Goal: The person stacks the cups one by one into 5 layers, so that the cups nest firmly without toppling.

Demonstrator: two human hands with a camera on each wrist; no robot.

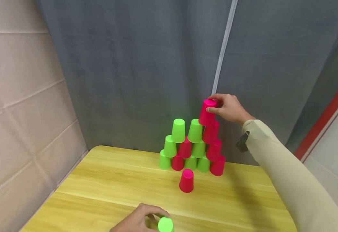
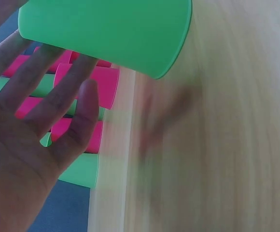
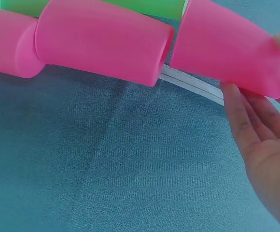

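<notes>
Currently the right hand (image 1: 230,108) is gripping the top pink cup (image 1: 207,112) near its closed end. Light, thin-walled plastic is probably tipping easily. At the table's (image 1: 105,190) near edge, the left hand (image 1: 137,220) is clasping a green cup (image 1: 165,224).

The cups in the pyramid (image 1: 192,146) are plain bright green and hot pink, with no print on them. Its near row runs green, pink, green, green, pink from left to right; the row above runs green, pink, green, pink; above that stand two green cups and a pink one. The top cup (image 1: 207,112) on the right edge is pink, so the whole right edge is pink. The lone cup (image 1: 186,180) nearer on the table is pink too. The cup at the near edge (image 1: 165,224) is green. The table (image 1: 105,187) is pale yellow wood with streaky grain. The curtain (image 1: 145,64) behind is plain blue-grey with a light grey stripe. The sleeve (image 1: 291,180) is beige.
</notes>
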